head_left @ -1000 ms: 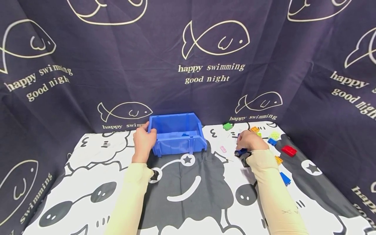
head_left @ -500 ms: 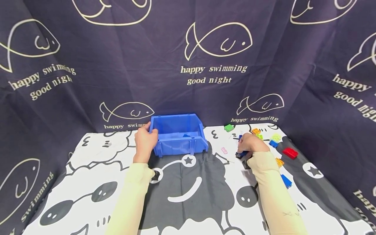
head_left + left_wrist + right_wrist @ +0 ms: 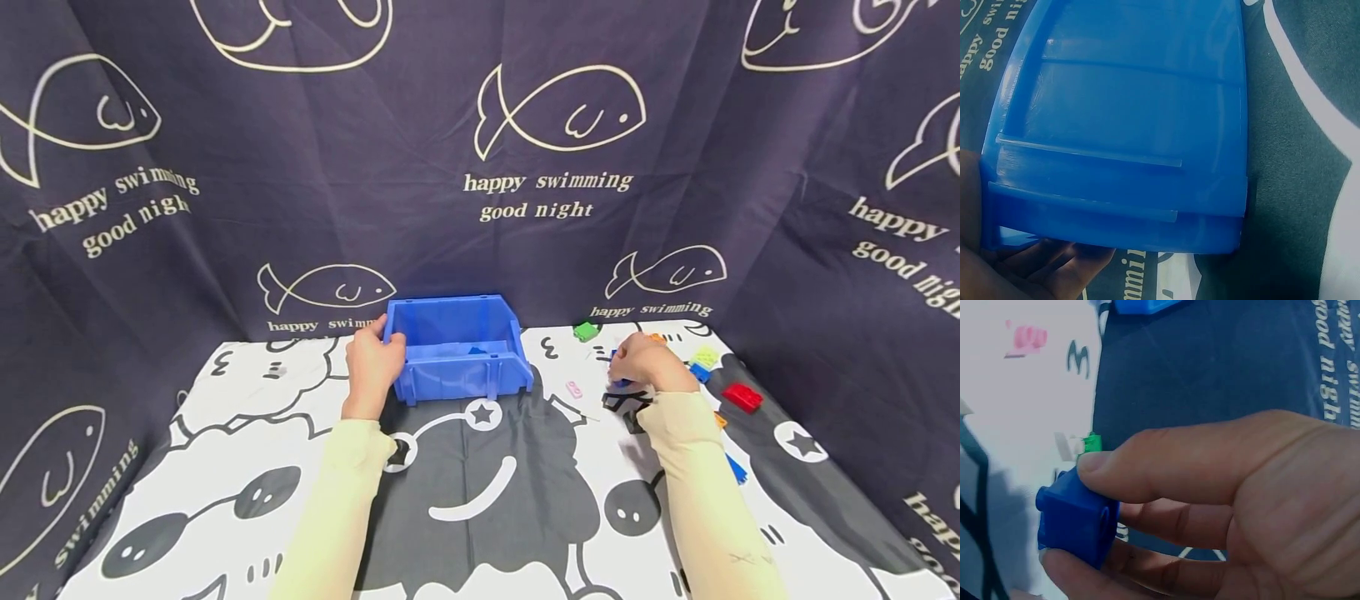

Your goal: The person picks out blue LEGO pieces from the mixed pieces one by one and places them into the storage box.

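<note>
My left hand (image 3: 372, 367) grips the left wall of a blue plastic bin (image 3: 457, 377), its thumb over the rim. The left wrist view shows the bin's ribbed side (image 3: 1129, 112) with fingers (image 3: 1054, 269) around its edge. A small blue piece (image 3: 477, 351) lies inside the bin. Over at the right, my right hand (image 3: 647, 363) pinches a blue studded toy building block (image 3: 1075, 515) between thumb and fingers, low over the cloth. In the head view the hand covers most of that block.
Around the right hand lie a green block (image 3: 586, 332), a pink piece (image 3: 573, 389), a lime block (image 3: 703, 357), a blue block (image 3: 701, 372), a red block (image 3: 742, 397) and another blue piece (image 3: 737, 468). Orange pieces are partly hidden. A dark fish-print curtain (image 3: 555, 250) hangs behind the bin.
My right hand has shifted slightly, carrying the blue block back so that more black print shows in front of it. The left hand stays on the bin. The head view has tilted slightly.
</note>
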`<state>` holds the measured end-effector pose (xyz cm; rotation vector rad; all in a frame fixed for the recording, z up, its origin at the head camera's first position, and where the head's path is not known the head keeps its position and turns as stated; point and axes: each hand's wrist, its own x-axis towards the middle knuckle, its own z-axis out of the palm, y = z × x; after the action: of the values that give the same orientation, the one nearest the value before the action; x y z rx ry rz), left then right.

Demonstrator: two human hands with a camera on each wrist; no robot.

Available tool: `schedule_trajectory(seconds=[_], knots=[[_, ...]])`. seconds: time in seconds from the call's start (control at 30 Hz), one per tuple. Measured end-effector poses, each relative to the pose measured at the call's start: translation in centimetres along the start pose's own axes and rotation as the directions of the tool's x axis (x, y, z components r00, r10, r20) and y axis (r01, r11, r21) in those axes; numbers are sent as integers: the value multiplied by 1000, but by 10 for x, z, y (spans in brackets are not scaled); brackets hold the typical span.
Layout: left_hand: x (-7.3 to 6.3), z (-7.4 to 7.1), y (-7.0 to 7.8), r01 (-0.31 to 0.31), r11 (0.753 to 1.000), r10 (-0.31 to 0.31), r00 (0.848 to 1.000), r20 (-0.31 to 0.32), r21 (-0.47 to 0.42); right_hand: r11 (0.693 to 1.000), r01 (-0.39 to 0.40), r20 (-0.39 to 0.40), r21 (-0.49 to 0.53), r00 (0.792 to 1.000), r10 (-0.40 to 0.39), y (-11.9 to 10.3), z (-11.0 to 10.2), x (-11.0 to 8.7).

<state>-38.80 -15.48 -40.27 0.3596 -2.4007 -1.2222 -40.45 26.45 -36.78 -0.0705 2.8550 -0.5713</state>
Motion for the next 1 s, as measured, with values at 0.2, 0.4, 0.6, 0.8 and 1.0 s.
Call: schedule_trajectory(seconds=[0.2,0.4,0.6,0.8,1.0], knots=[[-1,2,2,-3,1000,3,1000,0,1,997,69,-129,20,989,-66,-9,-12,-11],[-2,2,2,-7,1000,7,1000,1,4,991,129,-299,45,948,-109,-24,-19,-21],[0,-1,2,-23,1000,23,1000,-9,12,973,203,-355,109,922,-153,-46,-21,-25],[0,0,1,-28,999,28,1000,-8,23,967,217,-397,135,906,-147,-66,-17,-25],[-3,0,1,-21,1000,21,1000,-9,18,957,243,-439,158,886,-152,-90,-18,-27]])
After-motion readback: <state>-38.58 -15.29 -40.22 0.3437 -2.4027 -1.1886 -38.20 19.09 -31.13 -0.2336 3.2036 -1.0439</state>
